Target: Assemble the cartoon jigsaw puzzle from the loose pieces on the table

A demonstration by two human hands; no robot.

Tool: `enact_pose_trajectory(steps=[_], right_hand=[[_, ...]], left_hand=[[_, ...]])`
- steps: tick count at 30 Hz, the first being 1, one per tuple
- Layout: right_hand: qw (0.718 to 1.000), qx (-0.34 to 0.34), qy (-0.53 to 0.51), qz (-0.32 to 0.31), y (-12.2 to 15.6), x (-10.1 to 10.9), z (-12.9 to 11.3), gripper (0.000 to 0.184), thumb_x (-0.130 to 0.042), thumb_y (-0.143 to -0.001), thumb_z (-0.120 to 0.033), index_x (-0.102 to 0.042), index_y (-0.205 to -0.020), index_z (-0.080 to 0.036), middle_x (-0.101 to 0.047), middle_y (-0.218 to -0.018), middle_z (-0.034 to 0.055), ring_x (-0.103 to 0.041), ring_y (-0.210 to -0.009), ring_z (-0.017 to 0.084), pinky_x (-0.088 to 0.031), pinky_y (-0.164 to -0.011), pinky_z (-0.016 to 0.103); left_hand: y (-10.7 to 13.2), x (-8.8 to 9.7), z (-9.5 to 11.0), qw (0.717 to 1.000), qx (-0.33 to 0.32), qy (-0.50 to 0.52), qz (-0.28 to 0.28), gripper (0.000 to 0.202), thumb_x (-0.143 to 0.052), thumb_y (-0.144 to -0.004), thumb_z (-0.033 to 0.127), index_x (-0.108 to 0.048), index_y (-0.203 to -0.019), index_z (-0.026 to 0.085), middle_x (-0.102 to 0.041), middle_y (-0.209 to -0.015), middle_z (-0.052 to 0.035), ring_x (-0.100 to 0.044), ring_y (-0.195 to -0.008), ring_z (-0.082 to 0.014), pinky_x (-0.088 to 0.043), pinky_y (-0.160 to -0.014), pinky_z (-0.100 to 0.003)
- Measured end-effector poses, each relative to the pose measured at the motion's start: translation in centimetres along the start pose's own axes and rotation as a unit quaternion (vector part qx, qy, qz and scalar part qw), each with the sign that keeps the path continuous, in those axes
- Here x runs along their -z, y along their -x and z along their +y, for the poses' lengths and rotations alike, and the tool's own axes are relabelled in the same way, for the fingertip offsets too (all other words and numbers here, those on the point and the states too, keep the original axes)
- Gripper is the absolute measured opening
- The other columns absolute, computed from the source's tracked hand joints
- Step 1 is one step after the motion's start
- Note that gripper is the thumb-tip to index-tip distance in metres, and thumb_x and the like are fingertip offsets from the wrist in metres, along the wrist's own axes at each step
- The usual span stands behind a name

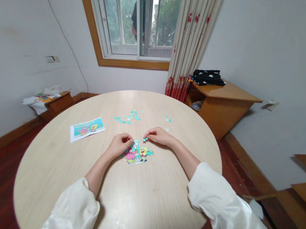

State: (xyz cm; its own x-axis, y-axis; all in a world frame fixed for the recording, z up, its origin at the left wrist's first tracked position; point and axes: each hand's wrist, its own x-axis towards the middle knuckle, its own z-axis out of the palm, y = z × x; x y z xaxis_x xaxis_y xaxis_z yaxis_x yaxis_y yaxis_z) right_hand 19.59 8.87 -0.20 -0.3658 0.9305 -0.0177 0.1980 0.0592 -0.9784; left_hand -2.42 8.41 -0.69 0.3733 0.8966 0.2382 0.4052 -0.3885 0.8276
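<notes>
A partly joined jigsaw puzzle (136, 155) with a pink starfish and a yellow sponge figure lies flat on the round table (152, 196). My left hand (121, 143) touches the puzzle's upper left edge, fingertips pressed together; whatever is between them is hidden. Just off the upper right of the puzzle, my right hand (157, 134) pinches a small teal puzzle piece (145, 139) between thumb and fingers. Several loose puzzle pieces (128, 117) are scattered beyond the hands, and a few more (168, 119) lie farther right.
A printed reference picture (87, 129) rests at the table's left. Beyond the table are a window (141, 19), a curtain (185, 40) and a wooden cabinet (219, 106) topped with dark folded cloth (208, 77). A low wooden stand (59, 103) holds papers at the left wall.
</notes>
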Motion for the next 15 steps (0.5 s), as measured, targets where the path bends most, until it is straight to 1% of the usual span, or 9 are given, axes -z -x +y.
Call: enact_pose_trajectory(steps=[15], right_hand=[[1.000, 0.002, -0.003, -0.003, 0.16, -0.03, -0.20, 0.015, -0.054, -0.066, -0.012, -0.069, -0.070, -0.013, -0.067, -0.067, 0.0012, -0.058, -0.065, 0.011, -0.045, -0.070, 0.026]], left_hand=[[-0.03, -0.04, -0.09, 1.000, 0.004, -0.002, 0.002, 0.024, -0.055, -0.069, 0.036, -0.063, -0.065, 0.014, -0.062, -0.062, -0.0025, -0.052, -0.058, -0.0134, -0.041, -0.056, -0.025]])
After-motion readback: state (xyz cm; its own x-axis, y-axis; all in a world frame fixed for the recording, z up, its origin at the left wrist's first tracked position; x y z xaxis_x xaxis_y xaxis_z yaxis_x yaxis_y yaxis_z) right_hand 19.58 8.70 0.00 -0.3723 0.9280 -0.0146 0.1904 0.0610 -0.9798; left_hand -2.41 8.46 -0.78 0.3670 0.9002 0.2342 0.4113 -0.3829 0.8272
